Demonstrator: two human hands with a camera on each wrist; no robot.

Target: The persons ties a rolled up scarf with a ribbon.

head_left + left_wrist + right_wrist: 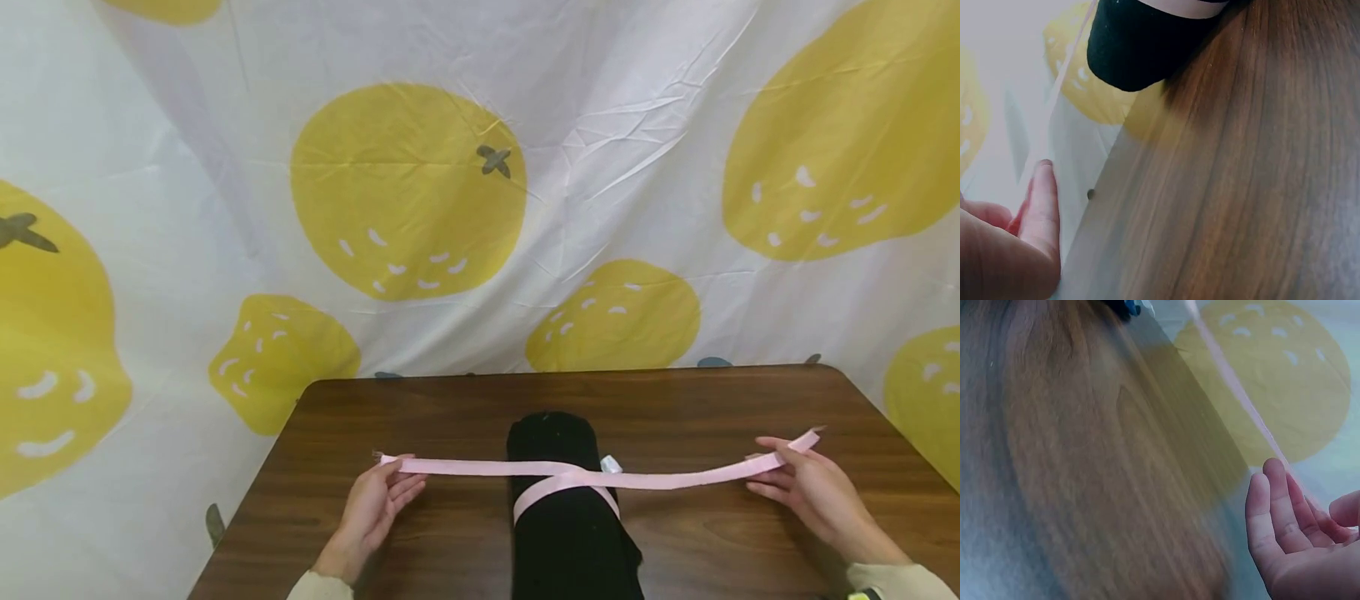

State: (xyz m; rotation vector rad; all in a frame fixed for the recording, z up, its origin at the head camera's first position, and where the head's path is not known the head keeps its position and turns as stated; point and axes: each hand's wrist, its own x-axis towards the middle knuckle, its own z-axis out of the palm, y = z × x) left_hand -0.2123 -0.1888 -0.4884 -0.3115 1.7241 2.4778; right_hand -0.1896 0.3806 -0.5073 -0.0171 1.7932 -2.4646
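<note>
A rolled black cloth (558, 550) lies lengthwise on the table, pointing away from me. Around it passes a pink ribbon (667, 481), whose two ends cross on top of the roll. My left hand (369, 510) pinches the left end between thumb and fingers, out to the left of the roll. On the far right, my right hand (821, 492) pinches the other end, with a short frayed tip past the thumb. Both ribbon lengths stretch out sideways above the table. In the left wrist view the roll's rounded far end (1141, 56) shows.
The brown wooden table (420, 417) has rounded far corners. Behind it hangs a white cloth (247, 208) printed with yellow lemons. A small white tag (611, 464) sticks out at the roll's right side.
</note>
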